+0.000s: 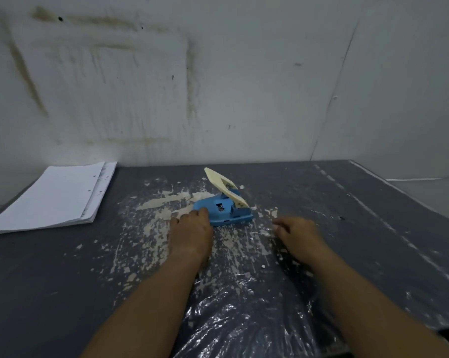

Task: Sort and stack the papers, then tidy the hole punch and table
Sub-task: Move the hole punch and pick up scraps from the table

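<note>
A blue hole punch (226,210) with a cream lever raised stands in the middle of the dark grey table (50,267). My left hand (191,232) lies palm down at its near left corner, fingertips touching the blue base. My right hand (297,235) rests on the table to the right of the punch, apart from it, fingers loosely curled, holding nothing that I can see. A stack of white punched papers (50,197) lies at the far left of the table, against the wall.
Pale scraps and worn patches (151,228) are scattered around the punch. A crinkled clear plastic sheet (244,313) covers the table's near middle under my forearms. A stained white wall (218,86) rises behind. The table's right edge (399,192) runs diagonally.
</note>
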